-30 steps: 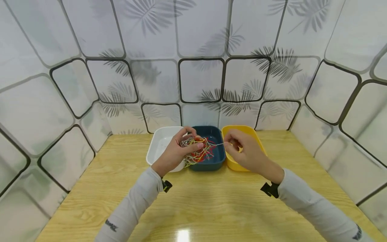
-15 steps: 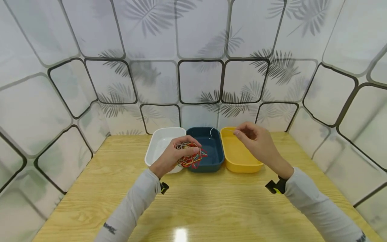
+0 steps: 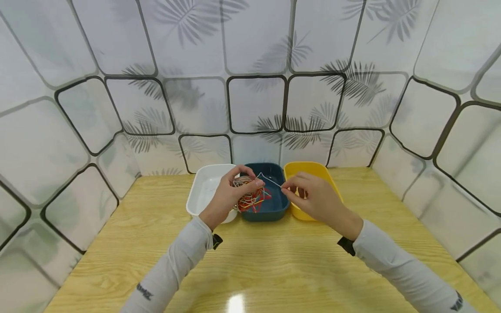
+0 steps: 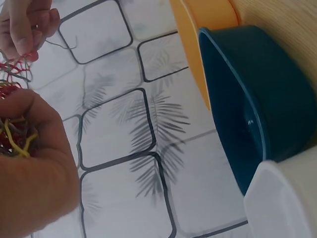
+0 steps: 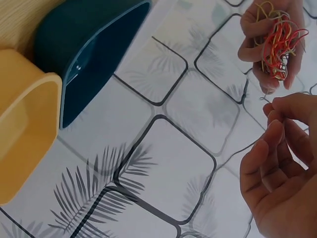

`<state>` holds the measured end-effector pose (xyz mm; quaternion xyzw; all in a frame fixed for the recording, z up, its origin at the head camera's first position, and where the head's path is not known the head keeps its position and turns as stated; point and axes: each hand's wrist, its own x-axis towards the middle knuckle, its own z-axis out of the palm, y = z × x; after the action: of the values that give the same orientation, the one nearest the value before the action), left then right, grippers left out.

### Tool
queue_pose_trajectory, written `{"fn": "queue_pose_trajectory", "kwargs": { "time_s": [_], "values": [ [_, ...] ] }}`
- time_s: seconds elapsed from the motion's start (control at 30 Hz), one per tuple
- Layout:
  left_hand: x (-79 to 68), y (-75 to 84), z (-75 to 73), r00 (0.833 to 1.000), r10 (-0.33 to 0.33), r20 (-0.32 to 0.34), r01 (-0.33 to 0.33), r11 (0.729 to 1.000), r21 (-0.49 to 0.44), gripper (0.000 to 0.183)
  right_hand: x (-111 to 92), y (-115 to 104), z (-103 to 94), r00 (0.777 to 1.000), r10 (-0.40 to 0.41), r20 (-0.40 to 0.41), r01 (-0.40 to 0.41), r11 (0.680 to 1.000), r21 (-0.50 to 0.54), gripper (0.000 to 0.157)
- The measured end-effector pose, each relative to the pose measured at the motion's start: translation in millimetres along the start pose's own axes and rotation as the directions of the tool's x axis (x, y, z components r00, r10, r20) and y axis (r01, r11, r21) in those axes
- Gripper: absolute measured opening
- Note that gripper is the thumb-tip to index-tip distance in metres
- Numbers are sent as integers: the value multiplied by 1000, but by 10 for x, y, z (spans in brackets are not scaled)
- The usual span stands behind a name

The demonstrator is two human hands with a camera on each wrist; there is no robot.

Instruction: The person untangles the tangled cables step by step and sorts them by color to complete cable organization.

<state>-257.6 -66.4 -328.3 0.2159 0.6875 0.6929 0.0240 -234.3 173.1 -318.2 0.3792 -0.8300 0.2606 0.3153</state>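
Note:
My left hand [image 3: 228,194] holds a tangled bundle of thin strings [image 3: 250,202] in red, yellow and pale grey, its thumb lying across the top. Loose ends hang below the fingers. A pale strand [image 3: 271,181] runs from the bundle toward my right hand [image 3: 318,198], which pinches it between thumb and fingertips. In the right wrist view the bundle [image 5: 278,42] shows as a dense knot of loops, and the pinching fingertips [image 5: 275,103] are just below it. From the left wrist, part of the bundle [image 4: 15,139] is hidden behind the curled hand.
Three trays stand side by side at the back of the wooden table [image 3: 242,256]: white [image 3: 203,191], dark blue [image 3: 270,215] and yellow [image 3: 309,166]. Both hands are over them, the left overlapping the white and blue ones. A patterned curtain [image 3: 254,104] surrounds the table.
My right hand swung right over the yellow tray half a second ago, then came back left toward the bundle, pinching the pale strand. My left hand dipped slightly and rose again with the bundle.

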Motion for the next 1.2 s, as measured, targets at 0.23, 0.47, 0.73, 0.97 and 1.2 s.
{"fn": "queue_pose_trajectory", "kwargs": {
  "time_s": [0.23, 0.47, 0.73, 0.97, 1.2],
  "values": [
    [-7, -25, -57, 997, 18, -69, -15, 999, 45, 34, -34, 62, -24, 997, -24, 70, 28, 998, -59, 7],
    [-18, -52, -152, 998, 19, -62, -17, 999, 36, 30, -112, 237, -65, 990, -8, 139, 30, 988, -153, 9],
    [1, -73, -206, 999, 9, -41, -5, 996, 94, 34, -325, 454, -214, 990, 53, 128, -23, 973, -228, 18],
    [-25, -86, -211, 999, -26, 44, 22, 996, 83, 38, -233, 518, -377, 835, 476, 277, -494, 870, -6, 29],
    [-34, -128, -222, 993, -112, 41, 111, 994, 22, 39, -238, 810, -503, 687, 658, 309, -715, 688, 125, 38]
  ]
}}
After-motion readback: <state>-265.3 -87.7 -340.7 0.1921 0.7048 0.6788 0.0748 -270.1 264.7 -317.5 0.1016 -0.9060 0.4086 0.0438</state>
